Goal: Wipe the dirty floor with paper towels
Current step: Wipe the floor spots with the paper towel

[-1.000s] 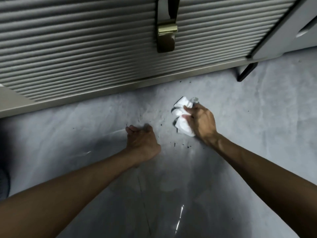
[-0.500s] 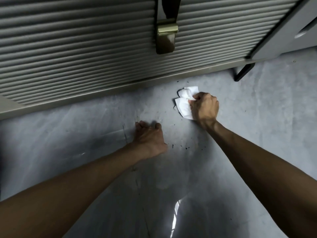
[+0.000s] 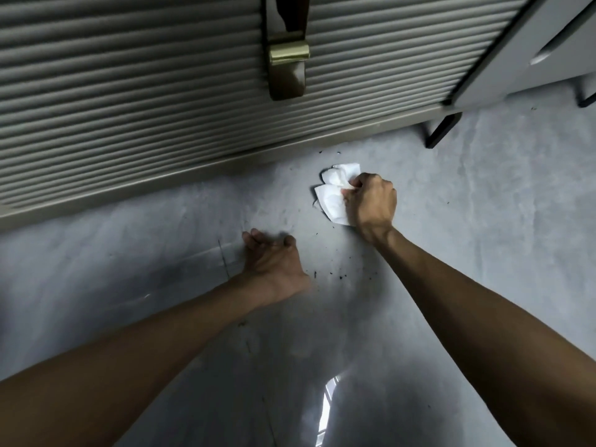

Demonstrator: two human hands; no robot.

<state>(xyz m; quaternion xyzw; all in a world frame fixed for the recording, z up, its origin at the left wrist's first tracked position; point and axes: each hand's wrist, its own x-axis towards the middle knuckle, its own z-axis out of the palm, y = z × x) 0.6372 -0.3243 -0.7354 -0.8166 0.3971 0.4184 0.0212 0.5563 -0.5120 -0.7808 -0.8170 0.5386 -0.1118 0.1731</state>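
Near the foot of the ribbed shutter (image 3: 129, 108), the right hand (image 3: 371, 203) has its fingers clamped on a wad of paper towels (image 3: 333, 196), pressed to the floor (image 3: 477, 221). The left hand (image 3: 274, 261) rests on the floor, fingers curled, holding nothing. The wad looks light, soft and easily torn, so it is best held bunched in the fist.

No text, label, brand, number or sign can be read. The white paper towel (image 3: 333, 195), on the floor just in front of the ribbed shutter (image 3: 129, 91), shows no print. The brass clasp (image 3: 289, 53) on the shutter bears no visible marking.
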